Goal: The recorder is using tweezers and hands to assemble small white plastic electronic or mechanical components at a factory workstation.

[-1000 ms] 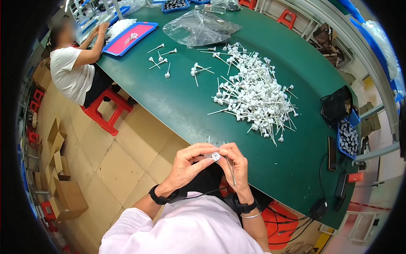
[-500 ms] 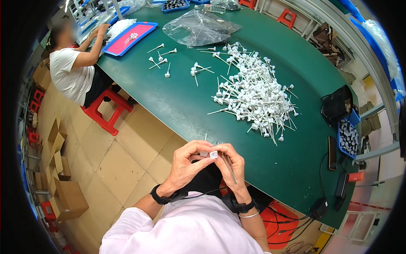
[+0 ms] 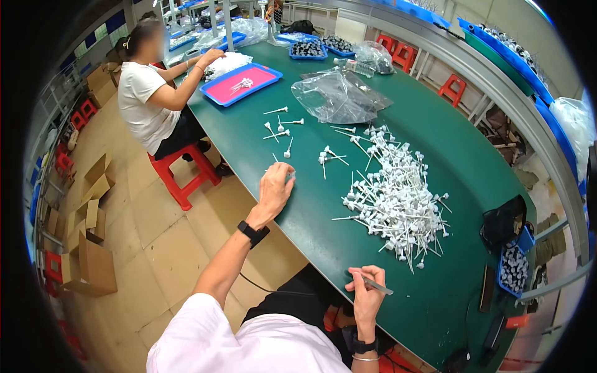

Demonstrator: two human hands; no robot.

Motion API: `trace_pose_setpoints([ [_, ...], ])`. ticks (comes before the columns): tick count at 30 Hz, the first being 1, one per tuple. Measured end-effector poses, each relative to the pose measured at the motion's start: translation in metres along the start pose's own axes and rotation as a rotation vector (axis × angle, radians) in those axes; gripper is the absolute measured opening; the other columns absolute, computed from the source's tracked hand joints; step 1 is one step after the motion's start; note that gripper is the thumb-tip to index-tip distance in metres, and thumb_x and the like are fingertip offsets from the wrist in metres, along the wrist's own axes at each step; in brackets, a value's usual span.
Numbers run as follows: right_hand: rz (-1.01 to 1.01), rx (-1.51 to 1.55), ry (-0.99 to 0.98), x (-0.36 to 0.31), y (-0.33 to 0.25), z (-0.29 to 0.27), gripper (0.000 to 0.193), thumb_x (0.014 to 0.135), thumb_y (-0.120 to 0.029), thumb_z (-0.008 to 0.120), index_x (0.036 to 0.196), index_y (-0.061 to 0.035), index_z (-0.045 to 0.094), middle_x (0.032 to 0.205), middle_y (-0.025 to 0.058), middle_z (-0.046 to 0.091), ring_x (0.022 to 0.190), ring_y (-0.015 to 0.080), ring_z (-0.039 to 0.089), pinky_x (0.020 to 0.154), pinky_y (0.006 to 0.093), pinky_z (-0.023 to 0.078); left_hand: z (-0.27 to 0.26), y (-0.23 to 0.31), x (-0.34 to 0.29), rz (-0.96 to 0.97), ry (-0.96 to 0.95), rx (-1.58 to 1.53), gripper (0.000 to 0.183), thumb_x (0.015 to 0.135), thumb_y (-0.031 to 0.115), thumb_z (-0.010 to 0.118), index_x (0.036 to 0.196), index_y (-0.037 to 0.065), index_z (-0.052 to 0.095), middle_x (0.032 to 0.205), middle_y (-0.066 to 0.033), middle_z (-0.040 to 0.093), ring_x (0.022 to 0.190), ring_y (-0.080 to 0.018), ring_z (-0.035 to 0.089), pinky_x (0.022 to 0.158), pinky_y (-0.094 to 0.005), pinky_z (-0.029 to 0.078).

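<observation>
My left hand is stretched out over the near left table edge, fingers closed on a white-headed stick piece that they mostly hide. Just beyond it lie several loose pieces of the same kind, each a white head on a thin pale stem, one of them a loose stick piece. Near the front edge, my right hand is closed round a slim flat metal tool, its end pointing right. A large heap of white-headed stick pieces covers the table beyond my right hand.
The green table carries a clear plastic bag and a blue-rimmed pink tray. A co-worker sits at the far left on a red stool. At right are a black bag and a blue parts tray.
My hands were together at the table edge, holding white pieces. The left has moved forward and left with a piece; the right has moved right and down, keeping the metal tool. The view has shifted.
</observation>
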State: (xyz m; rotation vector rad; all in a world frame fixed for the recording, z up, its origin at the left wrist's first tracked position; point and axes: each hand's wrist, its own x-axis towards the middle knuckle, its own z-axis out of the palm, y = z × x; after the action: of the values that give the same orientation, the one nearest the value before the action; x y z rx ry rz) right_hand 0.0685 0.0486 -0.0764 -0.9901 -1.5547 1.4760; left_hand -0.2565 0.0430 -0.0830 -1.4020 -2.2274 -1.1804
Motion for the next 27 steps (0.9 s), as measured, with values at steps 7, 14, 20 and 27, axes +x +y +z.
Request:
trace_pose_setpoints([
  [7,-0.189,-0.265,0.041,-0.004,0.009,-0.005,0.008,0.09,-0.001,0.059,0.098,0.0001,0.056,0.101,0.0117,0.067,0.074,0.0144,0.063,0.066,0.0262,0.05,0.01,0.001,0.002,0.107,-0.216,0.001,0.041,0.075,0.005,0.071,0.113,0.007,0.057,0.116,-0.0135,0.057,0.095,-0.0311,0.06,0.084,-0.0398,0.05],
  [14,-0.077,0.091,0.182,-0.018,0.013,-0.022,0.017,0.093,-0.003,0.055,0.109,0.0002,0.048,0.098,0.0161,0.068,0.069,0.0157,0.066,0.063,0.0251,0.052,-0.016,0.014,0.001,0.007,-0.312,-0.053,0.051,0.073,0.006,0.074,0.12,0.01,0.055,0.124,-0.0164,0.052,0.09,-0.0309,0.063,0.078,-0.0395,0.052],
  [20,-0.041,0.117,0.45,-0.034,0.006,-0.071,0.013,0.098,-0.013,0.053,0.102,-0.0002,0.051,0.079,0.0095,0.065,0.05,0.0067,0.051,0.048,0.0169,0.041,-0.007,0.091,-0.01,0.18,-0.314,-0.306,0.018,0.076,0.0,0.069,0.093,0.006,0.064,0.081,-0.0091,0.063,0.067,-0.0239,0.063,0.061,-0.0335,0.051],
  [27,-0.162,0.022,0.415,-0.036,0.018,-0.096,0.014,0.096,-0.01,0.055,0.099,0.0019,0.06,0.108,0.0113,0.057,0.073,0.0114,0.059,0.059,0.0238,0.051,0.071,0.127,-0.01,0.358,-0.486,0.04,0.005,0.079,0.007,0.065,0.079,0.002,0.065,0.08,-0.0153,0.062,0.076,-0.038,0.061,0.064,-0.0466,0.048],
])
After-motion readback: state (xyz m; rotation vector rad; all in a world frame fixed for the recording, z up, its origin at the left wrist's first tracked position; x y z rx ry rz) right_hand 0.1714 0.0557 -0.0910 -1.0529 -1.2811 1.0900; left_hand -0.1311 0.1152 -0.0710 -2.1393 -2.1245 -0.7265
